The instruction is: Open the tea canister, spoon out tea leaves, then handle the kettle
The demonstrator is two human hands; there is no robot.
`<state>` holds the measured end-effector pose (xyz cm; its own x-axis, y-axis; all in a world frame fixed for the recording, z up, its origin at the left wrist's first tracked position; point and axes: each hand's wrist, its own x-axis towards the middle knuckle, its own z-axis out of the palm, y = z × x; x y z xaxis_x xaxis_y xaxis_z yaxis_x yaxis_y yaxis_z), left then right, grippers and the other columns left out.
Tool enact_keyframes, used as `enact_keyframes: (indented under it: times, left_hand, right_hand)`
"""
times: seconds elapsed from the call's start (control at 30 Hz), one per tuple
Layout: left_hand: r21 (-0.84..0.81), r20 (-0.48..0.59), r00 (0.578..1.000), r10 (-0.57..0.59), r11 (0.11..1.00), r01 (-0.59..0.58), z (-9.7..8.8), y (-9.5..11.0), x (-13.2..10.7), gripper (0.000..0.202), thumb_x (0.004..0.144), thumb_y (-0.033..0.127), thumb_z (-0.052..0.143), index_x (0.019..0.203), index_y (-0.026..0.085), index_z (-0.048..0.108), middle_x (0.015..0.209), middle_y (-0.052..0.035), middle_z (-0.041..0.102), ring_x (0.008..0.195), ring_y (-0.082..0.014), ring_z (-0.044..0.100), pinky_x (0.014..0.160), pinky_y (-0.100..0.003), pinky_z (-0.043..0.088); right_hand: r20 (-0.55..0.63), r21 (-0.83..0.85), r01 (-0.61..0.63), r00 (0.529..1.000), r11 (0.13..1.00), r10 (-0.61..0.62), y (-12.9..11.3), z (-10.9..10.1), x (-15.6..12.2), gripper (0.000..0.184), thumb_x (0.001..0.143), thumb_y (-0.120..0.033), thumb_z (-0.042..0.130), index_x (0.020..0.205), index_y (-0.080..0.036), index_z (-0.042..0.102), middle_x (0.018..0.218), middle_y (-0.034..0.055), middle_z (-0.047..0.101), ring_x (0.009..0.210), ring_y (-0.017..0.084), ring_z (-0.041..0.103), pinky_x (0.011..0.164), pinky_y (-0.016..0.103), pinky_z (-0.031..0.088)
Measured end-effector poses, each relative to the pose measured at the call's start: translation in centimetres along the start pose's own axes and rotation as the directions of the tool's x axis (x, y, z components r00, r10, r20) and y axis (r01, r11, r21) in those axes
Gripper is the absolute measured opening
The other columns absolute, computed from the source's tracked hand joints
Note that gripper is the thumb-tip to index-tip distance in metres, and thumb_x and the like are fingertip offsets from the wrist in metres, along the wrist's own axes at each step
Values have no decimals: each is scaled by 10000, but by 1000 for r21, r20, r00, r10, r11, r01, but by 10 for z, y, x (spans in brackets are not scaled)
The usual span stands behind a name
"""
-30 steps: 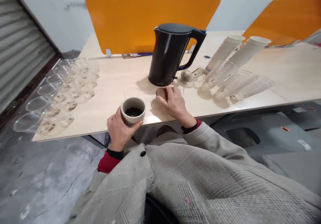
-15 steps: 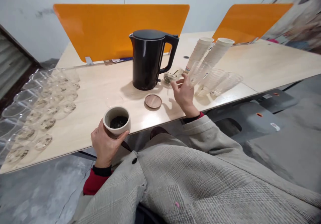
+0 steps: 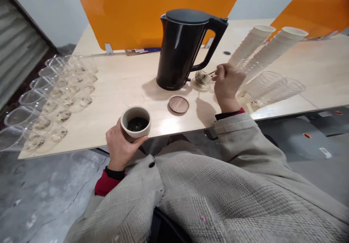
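Note:
My left hand (image 3: pixel 120 145) is wrapped round a small pale cup (image 3: pixel 135 121) with dark tea leaves in it, held at the table's near edge. My right hand (image 3: pixel 227 85) is closed in a pinch on the handle of a small metal strainer (image 3: pixel 202 77), which sits just right of the black kettle (image 3: pixel 184 48). A round wooden lid (image 3: pixel 179 104) lies flat on the table between the two hands. A clear glass lid (image 3: pixel 134 99) lies beyond the cup.
Several clear glass cups (image 3: pixel 51 101) stand in rows at the table's left end. Stacks of white paper cups (image 3: pixel 268 50) and clear plastic cups (image 3: pixel 268 85) lie tipped on the right. Orange dividers (image 3: pixel 131 10) stand behind the light wooden table (image 3: pixel 114 79).
My right hand left the wooden lid on the table, moved right past the kettle and closed on the strainer's handle. The left hand kept hold of the cup.

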<state>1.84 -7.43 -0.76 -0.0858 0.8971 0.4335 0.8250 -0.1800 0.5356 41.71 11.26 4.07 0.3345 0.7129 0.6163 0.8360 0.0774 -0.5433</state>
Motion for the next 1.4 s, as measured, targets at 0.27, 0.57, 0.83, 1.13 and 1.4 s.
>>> enact_keyframes:
  times: [0.27, 0.57, 0.83, 1.13, 1.4]
  left_hand:
    - [-5, 26, 1000, 14, 1000, -14, 0, -5, -5, 1003, 705, 766, 858, 1484, 211, 559, 1352, -174, 744, 1269, -420, 704, 1076, -564, 552]
    - [-9, 4, 995, 99, 995, -99, -3, -19, -14, 1068, 779, 743, 832, 1614, 221, 419, 1523, -197, 652, 1367, -410, 652, 1114, -559, 529]
    - [-2, 43, 995, 86, 996, -86, -1, -23, -15, 1029, 802, 807, 776, 1578, 206, 469, 1427, -196, 713, 1289, -400, 696, 1067, -546, 554]
    - [2, 18, 994, 108, 994, -108, 2, -24, -17, 1024, 804, 813, 770, 1573, 206, 471, 1390, -193, 737, 1244, -388, 720, 1018, -530, 573]
    - [7, 28, 996, 86, 996, -86, 1, -23, -16, 991, 813, 821, 754, 1549, 206, 503, 1367, -183, 746, 1236, -382, 721, 1024, -526, 569]
  right_hand:
    - [-516, 297, 286, 851, 911, -99, -59, -76, -48, 207, 1023, -231, 637, 912, -197, 809, 698, 13, 710, 531, 133, 662, 518, 311, 435]
    - [-195, 771, 203, 978, 604, -79, -164, -85, -126, 148, 1004, -261, 726, 876, -257, 798, 617, -43, 662, 477, 110, 648, 402, 248, 414]
    - [141, 750, 132, 925, 648, -352, -184, -45, -150, 314, 1071, -481, 630, 891, -244, 731, 671, -36, 714, 499, 107, 667, 497, 250, 550]
    - [216, 758, 248, 778, 604, -590, -191, -36, -159, 253, 1089, -296, 575, 899, -215, 722, 698, -34, 722, 540, 78, 678, 554, 206, 539]
    - [265, 813, 10, 884, 582, -385, -188, -36, -152, 276, 1064, -356, 656, 835, -218, 722, 644, -56, 707, 469, 76, 654, 460, 196, 493]
